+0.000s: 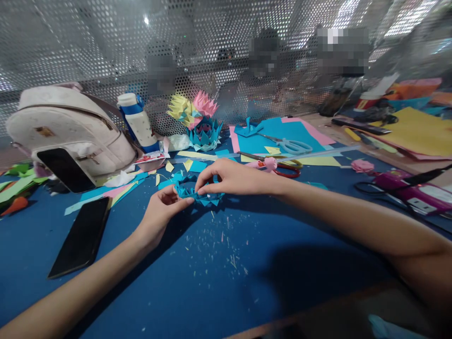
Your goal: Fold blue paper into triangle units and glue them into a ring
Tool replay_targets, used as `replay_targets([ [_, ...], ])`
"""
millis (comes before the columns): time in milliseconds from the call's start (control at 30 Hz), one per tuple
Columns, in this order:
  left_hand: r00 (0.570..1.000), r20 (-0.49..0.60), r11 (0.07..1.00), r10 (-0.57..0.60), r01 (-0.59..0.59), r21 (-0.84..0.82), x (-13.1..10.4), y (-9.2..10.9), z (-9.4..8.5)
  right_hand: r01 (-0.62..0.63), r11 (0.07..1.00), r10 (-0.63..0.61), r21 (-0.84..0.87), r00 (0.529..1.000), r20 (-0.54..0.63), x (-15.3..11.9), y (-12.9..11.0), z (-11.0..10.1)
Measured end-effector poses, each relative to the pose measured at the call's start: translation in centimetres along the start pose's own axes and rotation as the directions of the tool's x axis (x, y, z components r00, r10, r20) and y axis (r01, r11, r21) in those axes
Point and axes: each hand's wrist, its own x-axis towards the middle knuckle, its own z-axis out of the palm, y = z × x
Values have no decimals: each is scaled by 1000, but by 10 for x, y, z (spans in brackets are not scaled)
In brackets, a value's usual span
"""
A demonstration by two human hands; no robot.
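A ring of pointed blue folded paper [210, 200] lies on the blue table near the middle of the view. My left hand [160, 209] grips its left side, thumb on the near edge. From the right, my right hand [226, 178] reaches over the ring, with fingertips pinched on its inner folds. Behind the ring stands a blue folded paper flower [205, 135] with yellow and pink pointed paper pieces above it. Small blue and yellow paper scraps [170, 166] lie just beyond my hands.
Left are a white backpack [67, 127], a bottle [139, 123] and a black phone [82, 235]. Light blue scissors [293, 146], red-handled scissors [287, 170] and blue sheets [278, 132] lie behind my right arm. A purple power strip [413, 193] sits at right.
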Motion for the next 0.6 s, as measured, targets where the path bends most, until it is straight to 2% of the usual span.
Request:
replay_targets([
  [233, 999, -2, 994, 43, -43, 97, -4, 5, 3, -36, 999, 35, -29, 999, -29, -1, -4, 6],
  [400, 988, -6, 969, 152, -148, 199, -4, 7, 2, -15, 1000, 15, -2, 995, -98, 0, -6, 7],
  [500, 962, -21, 921, 271, -253, 296, -3, 7, 0, -6, 991, 32, 134, 981, -191, 3, -4, 10],
  [600, 914, -32, 829, 404, -351, 436, -3, 5, -1, 22, 935, 79, 354, 960, -269, 6, 2, 17],
])
